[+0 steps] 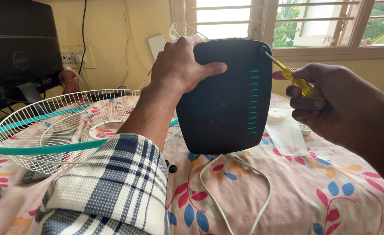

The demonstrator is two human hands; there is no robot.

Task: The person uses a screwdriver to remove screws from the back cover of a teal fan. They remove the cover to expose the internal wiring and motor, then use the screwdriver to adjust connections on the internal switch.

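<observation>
Gripping the top left corner of a dark fan base, the left hand is seen with its fingers curled over the upper edge and the thumb laid flat across the face of the panel. The base is held upright on its lower edge, at the middle of the scene, with two columns of teal slots showing on its right and left sides. The right hand is closed around the yellow handle of a screwdriver; its fingers are wrapped tight, and the metal tip is set against the top right corner of the base. A checked sleeve in white, blue and grey is worn on the left forearm, near the camera. A white cord is looped on the floral cloth just below the base. To the left, a white wire fan guard with a teal rim is lying tilted on the cloth. Two small black pieces are noted near the base's lower left corner. A translucent plastic part is lying to the right, behind the base. A dark monitor is placed at the far left, and a barred window is seen at the far right.
</observation>
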